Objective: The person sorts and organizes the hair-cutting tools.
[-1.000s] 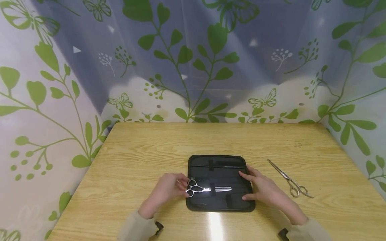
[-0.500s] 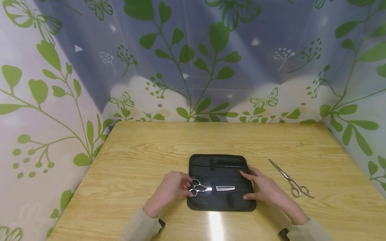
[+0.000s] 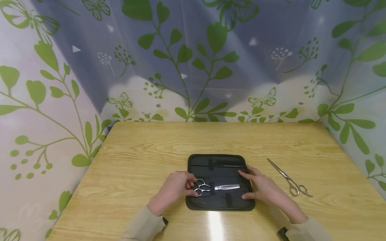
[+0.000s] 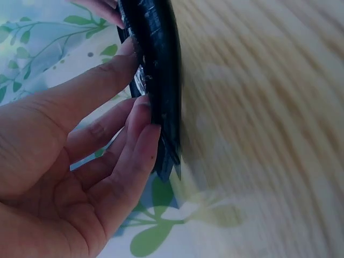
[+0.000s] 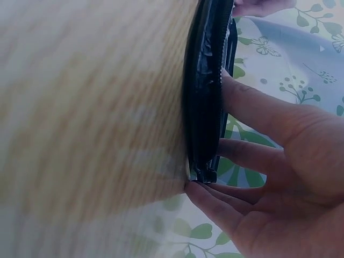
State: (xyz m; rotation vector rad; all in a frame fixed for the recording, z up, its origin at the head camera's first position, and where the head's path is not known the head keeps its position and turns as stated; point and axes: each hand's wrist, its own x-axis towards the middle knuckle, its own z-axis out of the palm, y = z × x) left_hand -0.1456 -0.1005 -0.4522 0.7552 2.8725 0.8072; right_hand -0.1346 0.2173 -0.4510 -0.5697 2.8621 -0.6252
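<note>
A black zippered scissors case (image 3: 217,205) lies open-faced on the table. Silver thinning scissors (image 3: 229,187) lie across it, toothed blade pointing right and running under a dark strap at mid-length. My left hand (image 3: 175,188) pinches their finger rings between thumb and fingers at the case's left side. On the right edge of the case rests my right hand (image 3: 265,188), thumb and a fingertip on its top face, other fingers along the border. In the left wrist view, the fingertips of the left hand (image 4: 80,140) are partly hidden by the case rim.
A second pair of silver scissors (image 3: 287,179) lies on the table to the right of the case, tips pointing away to the upper left. The wooden table (image 3: 144,144) ends at a leaf-patterned curtain (image 3: 193,67) behind and at both sides.
My left hand has moved right, sliding the thinning scissors further across the case and through the strap. The right hand, the case and the second scissors stay about where they were.
</note>
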